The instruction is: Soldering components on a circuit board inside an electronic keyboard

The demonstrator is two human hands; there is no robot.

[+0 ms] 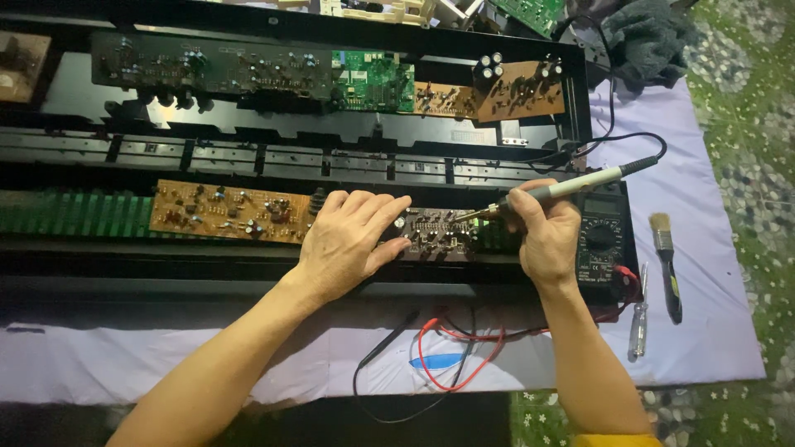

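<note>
The left hand [348, 240] lies flat, fingers released, pinning the small dark brown circuit board [435, 234] inside the long black chassis [248, 265]; the right hand [542, 236] grips a grey pen-shaped soldering iron [571, 186], whose tip could burn nearby fingers if it slips

Left hand [348, 240] hides the brown board's [435, 233] edge.

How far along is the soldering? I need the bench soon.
Done: the case is open, boards exposed. In hand: the left hand steadies a small board while the right hand holds the soldering iron, tip on it. Left: the case is unclosed; multimeter, brush and screwdriver lie out.
</note>
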